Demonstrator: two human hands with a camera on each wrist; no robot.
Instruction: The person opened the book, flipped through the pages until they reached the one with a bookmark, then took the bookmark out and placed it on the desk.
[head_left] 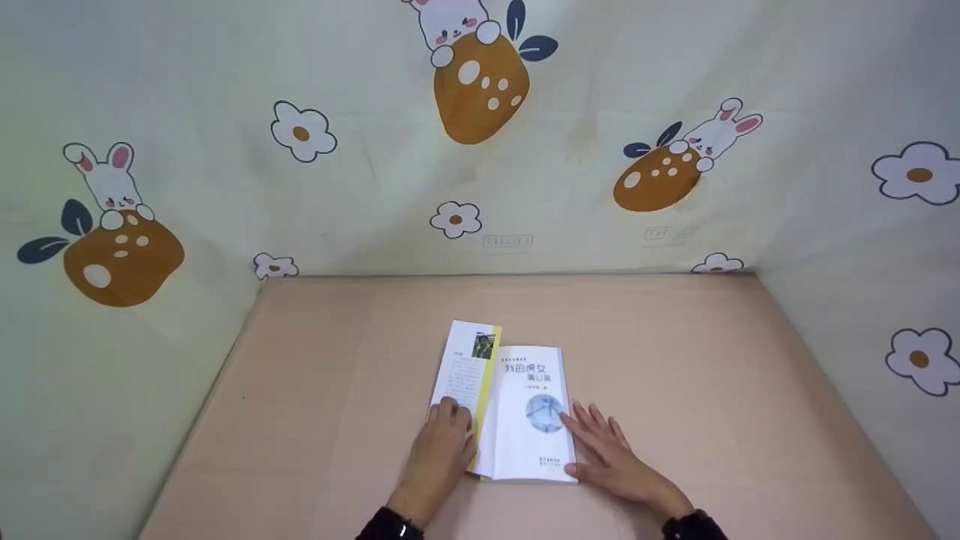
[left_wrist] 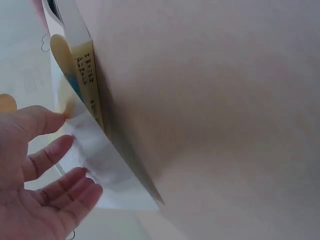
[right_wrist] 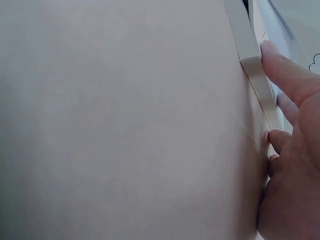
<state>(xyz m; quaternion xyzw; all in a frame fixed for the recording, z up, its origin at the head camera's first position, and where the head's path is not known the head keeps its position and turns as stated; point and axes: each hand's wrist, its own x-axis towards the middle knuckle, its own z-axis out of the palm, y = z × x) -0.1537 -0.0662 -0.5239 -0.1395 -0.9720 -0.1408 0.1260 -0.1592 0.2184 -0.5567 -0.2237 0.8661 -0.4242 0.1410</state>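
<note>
A paperback book (head_left: 517, 442) lies opened at a white page with Chinese title text and a round blue picture. To its left, the cover's inner flap (head_left: 466, 352) carries a small photo, printed lines and a yellow strip. My left hand (head_left: 442, 439) rests on this flap with bent fingers. In the left wrist view, thumb and fingertips touch the white flap (left_wrist: 115, 165), whose edge stands raised and bowed. At the page's right edge is my right hand (head_left: 611, 457), fingers spread. One finger lies on the page, and others rest beside the book's edge (right_wrist: 252, 62) in the right wrist view.
The book lies on a flat tan tabletop (head_left: 637, 337). Around it on the back and sides hangs a pale cloth (head_left: 360, 195) printed with rabbits, brown fruit and flowers. Dark sleeve cuffs (head_left: 690, 525) show at the wrists.
</note>
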